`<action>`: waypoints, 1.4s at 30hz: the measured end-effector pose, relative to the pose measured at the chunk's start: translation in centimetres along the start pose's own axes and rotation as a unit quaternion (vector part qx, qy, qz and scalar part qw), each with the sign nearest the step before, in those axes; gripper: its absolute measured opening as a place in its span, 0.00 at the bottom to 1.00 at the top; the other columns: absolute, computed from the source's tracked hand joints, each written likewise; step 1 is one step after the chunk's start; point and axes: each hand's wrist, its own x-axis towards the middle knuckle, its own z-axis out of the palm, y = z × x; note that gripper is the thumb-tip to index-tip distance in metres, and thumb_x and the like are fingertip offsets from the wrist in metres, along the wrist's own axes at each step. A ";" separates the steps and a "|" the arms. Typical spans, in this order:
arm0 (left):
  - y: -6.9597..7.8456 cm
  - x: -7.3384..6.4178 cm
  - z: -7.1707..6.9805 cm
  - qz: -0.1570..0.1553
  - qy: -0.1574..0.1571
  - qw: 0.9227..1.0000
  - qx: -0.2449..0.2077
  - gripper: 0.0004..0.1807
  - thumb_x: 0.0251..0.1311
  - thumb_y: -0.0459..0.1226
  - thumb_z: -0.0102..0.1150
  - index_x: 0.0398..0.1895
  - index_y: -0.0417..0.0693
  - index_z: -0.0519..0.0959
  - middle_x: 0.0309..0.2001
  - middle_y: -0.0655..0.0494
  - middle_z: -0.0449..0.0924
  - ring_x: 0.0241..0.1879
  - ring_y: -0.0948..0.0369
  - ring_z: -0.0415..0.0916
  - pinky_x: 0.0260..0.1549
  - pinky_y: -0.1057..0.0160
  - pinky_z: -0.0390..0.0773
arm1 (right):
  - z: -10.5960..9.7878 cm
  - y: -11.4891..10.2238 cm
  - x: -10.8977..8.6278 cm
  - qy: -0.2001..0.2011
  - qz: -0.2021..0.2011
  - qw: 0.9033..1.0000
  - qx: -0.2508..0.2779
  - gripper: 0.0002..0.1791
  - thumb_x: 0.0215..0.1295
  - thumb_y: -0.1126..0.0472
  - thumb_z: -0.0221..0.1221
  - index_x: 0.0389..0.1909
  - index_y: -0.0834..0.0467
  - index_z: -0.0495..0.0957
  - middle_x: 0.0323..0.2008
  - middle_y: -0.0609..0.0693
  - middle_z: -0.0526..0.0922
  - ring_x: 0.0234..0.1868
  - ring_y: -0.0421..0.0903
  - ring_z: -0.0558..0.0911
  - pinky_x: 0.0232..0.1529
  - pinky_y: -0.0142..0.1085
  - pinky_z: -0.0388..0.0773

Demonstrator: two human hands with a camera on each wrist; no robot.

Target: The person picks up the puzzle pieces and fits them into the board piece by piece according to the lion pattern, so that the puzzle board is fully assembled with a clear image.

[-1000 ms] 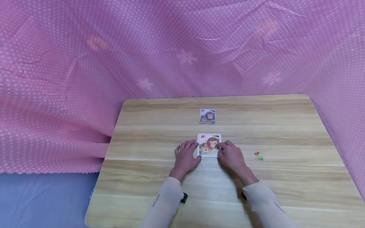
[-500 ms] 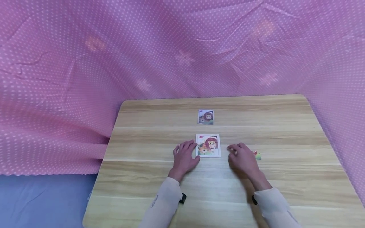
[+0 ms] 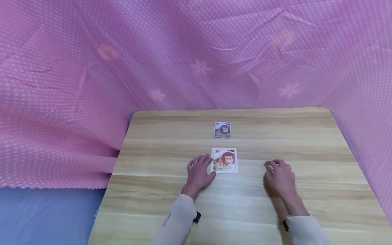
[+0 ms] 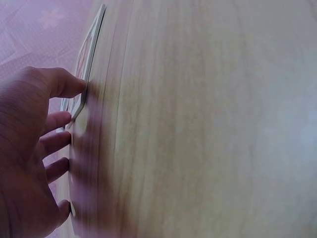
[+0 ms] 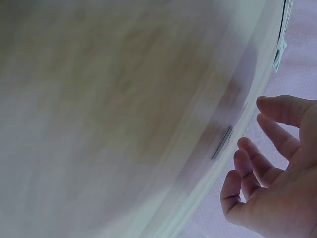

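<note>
A lion jigsaw puzzle (image 3: 217,153) in a white frame lies mid-table, with a pale bare patch at its lower right. My left hand (image 3: 198,173) rests on its left side, fingers spread; in the left wrist view the thumb touches the edge of the puzzle frame (image 4: 94,47). Off to the right, my right hand (image 3: 280,178) hovers low above the tabletop, fingers loosely bent and nothing between them. Beneath those fingers, the right wrist view shows a thin puzzle piece (image 5: 222,142) lying flat; the hand hides it from the head view.
A small picture card (image 3: 222,130) with the same lion scene lies behind the puzzle. The wooden table (image 3: 165,146) has rounded far corners. Pink dotted cloth (image 3: 183,61) hangs behind and at both sides.
My right hand has left the puzzle and moved right, over the loose puzzle piece that showed on the table before. The left hand stays at the puzzle's left edge.
</note>
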 end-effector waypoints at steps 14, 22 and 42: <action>-0.3 -0.1 0.2 0.007 0.013 1.000 -0.004 0.32 0.55 0.55 0.58 0.65 0.64 0.70 0.71 0.64 0.62 0.70 0.55 0.57 0.67 0.39 0.52 | -0.8 1.6 -1.0 -0.063 0.068 0.996 -0.006 0.27 0.61 0.61 0.53 0.64 0.61 0.71 0.56 0.68 0.67 0.54 0.67 0.66 0.45 0.60 0.64; -0.2 -0.2 0.0 0.012 0.023 1.000 -0.003 0.31 0.55 0.55 0.58 0.65 0.64 0.71 0.71 0.63 0.63 0.70 0.55 0.58 0.67 0.39 0.53 | -1.4 2.2 -0.6 -0.075 0.071 0.995 -0.009 0.28 0.62 0.58 0.55 0.63 0.61 0.70 0.53 0.71 0.70 0.50 0.67 0.73 0.44 0.62 0.67; 0.3 0.2 -0.4 0.010 0.017 1.000 0.008 0.31 0.56 0.56 0.57 0.64 0.64 0.71 0.71 0.64 0.64 0.69 0.56 0.59 0.66 0.39 0.55 | -3.0 2.8 0.5 -0.070 0.074 0.995 0.024 0.18 0.57 0.54 0.65 0.48 0.53 0.76 0.38 0.57 0.82 0.35 0.51 0.79 0.32 0.41 0.65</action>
